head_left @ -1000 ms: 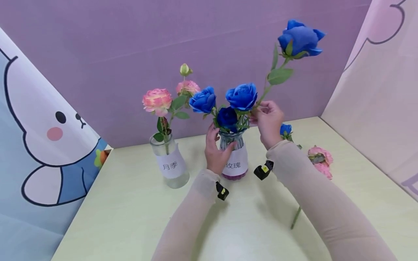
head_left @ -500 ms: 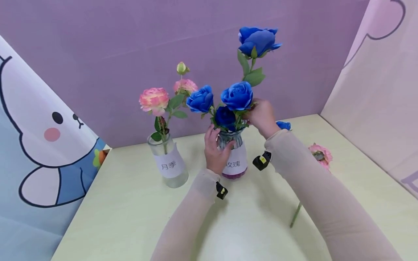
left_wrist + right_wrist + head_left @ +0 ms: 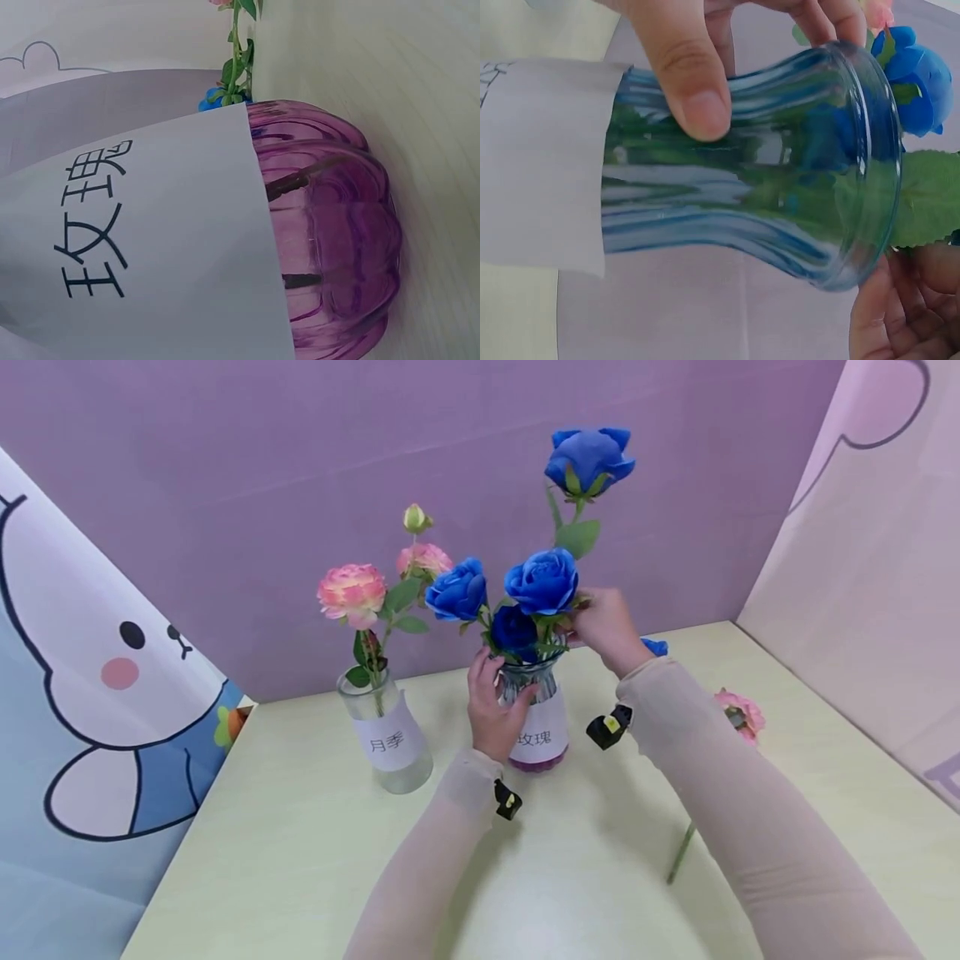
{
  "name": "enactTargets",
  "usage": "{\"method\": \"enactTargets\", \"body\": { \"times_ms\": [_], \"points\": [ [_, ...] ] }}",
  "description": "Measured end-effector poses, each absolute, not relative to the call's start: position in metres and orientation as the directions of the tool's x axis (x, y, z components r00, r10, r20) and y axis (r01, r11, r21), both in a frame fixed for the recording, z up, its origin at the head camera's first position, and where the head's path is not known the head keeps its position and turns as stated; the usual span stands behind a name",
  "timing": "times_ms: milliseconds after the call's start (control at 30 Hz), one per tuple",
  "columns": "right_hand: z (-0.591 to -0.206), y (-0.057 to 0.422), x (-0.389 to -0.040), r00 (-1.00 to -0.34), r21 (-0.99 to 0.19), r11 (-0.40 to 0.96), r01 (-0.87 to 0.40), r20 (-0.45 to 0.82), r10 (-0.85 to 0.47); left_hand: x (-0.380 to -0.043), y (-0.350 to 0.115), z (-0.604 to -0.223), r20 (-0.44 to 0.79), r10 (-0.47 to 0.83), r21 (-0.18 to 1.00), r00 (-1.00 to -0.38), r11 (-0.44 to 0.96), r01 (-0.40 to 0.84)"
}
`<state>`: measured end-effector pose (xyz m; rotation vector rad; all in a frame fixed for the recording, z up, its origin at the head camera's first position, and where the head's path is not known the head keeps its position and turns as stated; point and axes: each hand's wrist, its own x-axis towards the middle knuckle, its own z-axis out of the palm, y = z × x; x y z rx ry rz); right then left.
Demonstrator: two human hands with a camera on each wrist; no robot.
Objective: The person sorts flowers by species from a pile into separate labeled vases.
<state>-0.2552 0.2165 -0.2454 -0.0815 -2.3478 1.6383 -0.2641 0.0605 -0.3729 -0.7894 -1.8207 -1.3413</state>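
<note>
My left hand (image 3: 495,718) holds the neck of a fluted glass vase (image 3: 534,678), bluish above and purple at the base, with a white paper label. In the right wrist view, its thumb lies against the vase glass (image 3: 772,180). Several blue roses (image 3: 543,581) stand in this vase. At its mouth, my right hand (image 3: 606,622) pinches the stem of a taller blue rose (image 3: 588,462), whose bloom rises above the others. The stem's lower end is hidden in the head view. Through the purple base (image 3: 352,225), the left wrist view shows dark stem ends.
A clear glass vase (image 3: 405,778) with a paper label stands to the left, holding pink flowers (image 3: 352,596) and a bud. A pink flower (image 3: 741,714) and a blue flower (image 3: 655,647) lie on the table at right, partly behind my right forearm. A purple backdrop rises behind.
My right hand has brought the tall blue rose leftward and more upright over the vase, its bloom now above the other roses. The left hand has kept its hold on the vase.
</note>
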Motion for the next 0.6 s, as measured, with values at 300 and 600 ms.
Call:
{"method": "enactTargets", "body": {
  "times_ms": [300, 600],
  "points": [
    [-0.246, 0.218, -0.258, -0.894, -0.958, 0.188, -0.217, 0.272, 0.356, -0.266, 0.059, -0.374, 0.855, 0.058, 0.481, -0.516, 0.285, 0.829],
    [-0.254, 0.233, -0.251, -0.9, -0.975, 0.075, -0.21, 0.223, 0.374, -0.266, 0.059, -0.375, 0.866, 0.063, 0.457, -0.496, 0.303, 0.836]
  ]
}}
